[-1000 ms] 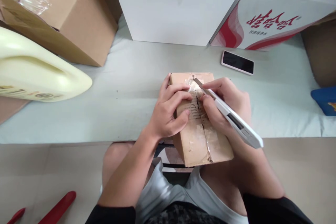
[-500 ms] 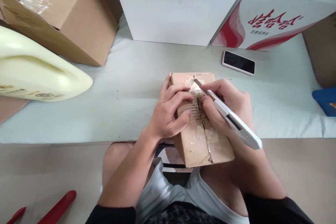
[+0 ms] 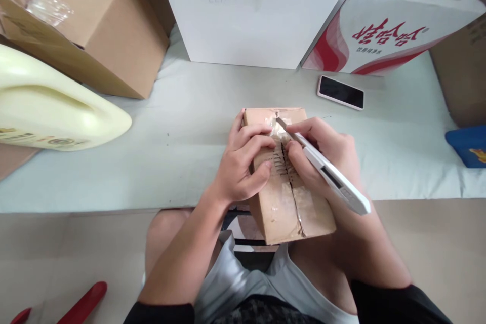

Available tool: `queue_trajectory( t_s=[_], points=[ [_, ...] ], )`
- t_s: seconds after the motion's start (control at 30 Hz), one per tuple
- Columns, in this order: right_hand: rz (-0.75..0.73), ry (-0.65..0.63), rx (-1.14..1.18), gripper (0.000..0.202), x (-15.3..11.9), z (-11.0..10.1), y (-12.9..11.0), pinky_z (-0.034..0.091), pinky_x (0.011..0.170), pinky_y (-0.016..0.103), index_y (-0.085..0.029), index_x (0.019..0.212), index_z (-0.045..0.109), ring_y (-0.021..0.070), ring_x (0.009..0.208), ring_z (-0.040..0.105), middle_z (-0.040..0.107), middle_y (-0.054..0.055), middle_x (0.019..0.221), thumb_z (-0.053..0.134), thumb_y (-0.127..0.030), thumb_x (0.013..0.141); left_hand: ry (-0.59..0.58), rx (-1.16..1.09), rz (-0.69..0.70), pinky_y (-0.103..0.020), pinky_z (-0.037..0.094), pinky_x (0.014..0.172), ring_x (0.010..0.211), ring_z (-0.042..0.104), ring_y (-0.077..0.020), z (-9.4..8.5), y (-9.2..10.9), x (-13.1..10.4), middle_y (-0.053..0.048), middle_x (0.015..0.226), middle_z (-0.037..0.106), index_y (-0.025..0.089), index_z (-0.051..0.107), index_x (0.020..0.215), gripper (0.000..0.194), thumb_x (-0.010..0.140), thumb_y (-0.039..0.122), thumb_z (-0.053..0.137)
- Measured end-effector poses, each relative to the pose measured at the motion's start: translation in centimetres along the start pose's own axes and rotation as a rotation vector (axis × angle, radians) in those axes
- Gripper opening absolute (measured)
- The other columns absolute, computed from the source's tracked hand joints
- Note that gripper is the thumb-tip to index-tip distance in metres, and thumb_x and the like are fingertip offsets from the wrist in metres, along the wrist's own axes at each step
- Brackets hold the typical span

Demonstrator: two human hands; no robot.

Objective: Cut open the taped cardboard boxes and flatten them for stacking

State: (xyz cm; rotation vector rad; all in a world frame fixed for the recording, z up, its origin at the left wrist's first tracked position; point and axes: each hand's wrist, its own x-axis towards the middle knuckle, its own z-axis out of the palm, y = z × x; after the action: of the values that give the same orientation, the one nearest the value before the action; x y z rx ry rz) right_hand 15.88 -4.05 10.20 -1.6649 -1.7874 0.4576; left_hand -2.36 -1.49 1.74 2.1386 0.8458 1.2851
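Observation:
A small brown cardboard box with clear tape and a dark seam along its top lies at the table's front edge, its near end jutting past it. My left hand grips the box's left side, thumb and fingers curled over the top face. In my right hand is a white utility knife, held like a pen. Its blade tip touches or hovers just over the tape near the box's far end; which one I cannot tell.
A black phone lies beyond my right hand. Behind stand a white box and a red-and-white carton. A brown carton and a pale yellow bottle are left, a blue object right.
The whole view has shifted slightly. Both hands, the knife and the box keep nearly the same positions relative to one another.

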Motion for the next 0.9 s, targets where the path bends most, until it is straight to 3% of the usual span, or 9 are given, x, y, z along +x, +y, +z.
queue_trajectory(
  t_s=[0.47,0.73,0.9],
  points=[
    [0.011,-0.004,0.036,0.01,0.01,-0.03,0.06,0.037,0.05,0.022,-0.022,0.085,0.062,0.0075,0.046,0.041,0.053,-0.009,0.054,0.057,-0.026,0.078,-0.001,-0.026,0.02,-0.066,0.023,0.137,0.128,0.064,-0.0303,-0.1,0.03,0.16,-0.008,0.127,0.065,0.027,0.058,0.116,0.021,0.095,0.031,0.055],
    [0.024,-0.041,0.024,0.023,0.22,-0.18,0.16,0.039,0.053,0.024,-0.022,0.1,0.066,0.0092,0.047,0.046,0.06,-0.007,0.059,0.057,-0.03,0.08,-0.002,-0.027,0.026,-0.066,0.025,0.136,0.128,0.064,-0.0296,-0.25,0.28,0.28,-0.008,0.127,0.064,0.025,0.059,0.114,0.02,0.095,0.028,0.055],
    [0.059,-0.033,0.017,0.021,0.34,-0.01,0.01,0.039,0.053,0.024,-0.021,0.095,0.069,0.0094,0.047,0.046,0.06,-0.006,0.058,0.058,-0.031,0.08,-0.005,-0.015,0.022,-0.069,0.027,0.135,0.127,0.064,-0.0314,-0.19,0.21,0.24,-0.009,0.128,0.065,0.026,0.058,0.115,0.021,0.095,0.031,0.055]
  ],
)
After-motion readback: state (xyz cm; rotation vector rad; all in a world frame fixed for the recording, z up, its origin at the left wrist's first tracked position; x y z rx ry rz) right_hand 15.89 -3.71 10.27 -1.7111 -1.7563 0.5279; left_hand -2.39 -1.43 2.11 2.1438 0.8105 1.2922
